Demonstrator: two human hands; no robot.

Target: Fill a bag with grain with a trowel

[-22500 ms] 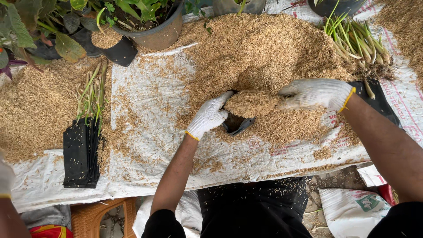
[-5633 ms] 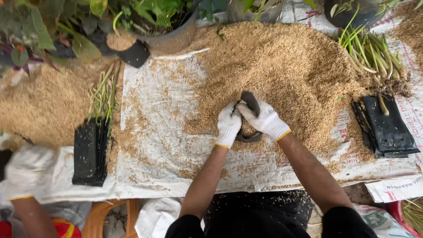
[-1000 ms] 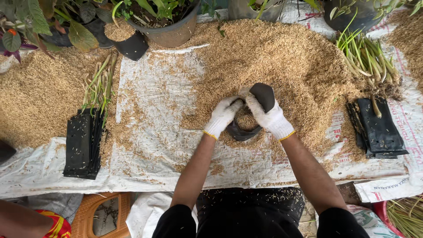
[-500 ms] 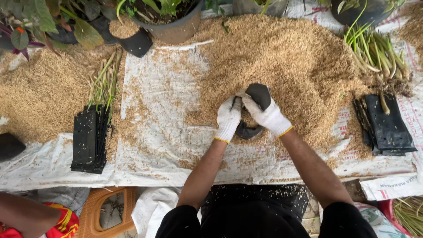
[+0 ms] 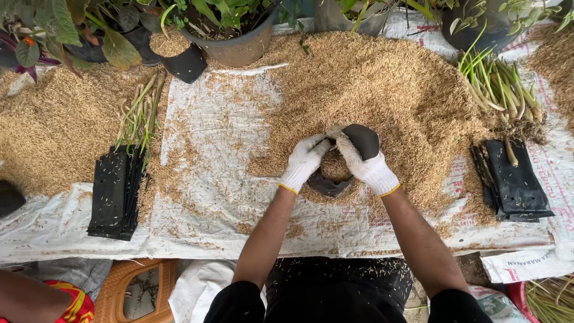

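Both my hands wear white knit gloves and meet over a small black plastic grow bag (image 5: pixel 330 185) half sunk in a big pile of rice husks (image 5: pixel 382 90). My left hand (image 5: pixel 305 160) grips the bag's left rim. My right hand (image 5: pixel 362 162) holds the right rim, with the bag's black flap (image 5: pixel 362 139) folded up over its fingers. Husks fill the bag's mouth between the two hands.
Stacks of flat black grow bags lie at left (image 5: pixel 113 194) and right (image 5: pixel 517 182), with green seedling bundles beside them (image 5: pixel 140 113) (image 5: pixel 501 84). Potted plants (image 5: pixel 236 36) line the far edge. A white woven sheet (image 5: pixel 197 191) covers the table. Another person's arm (image 5: pixel 36 299) shows bottom left.
My hands have stayed on the bag, closing a little tighter around its rim. The view has shifted slightly; the other person's arm has drawn down toward the bottom left corner.
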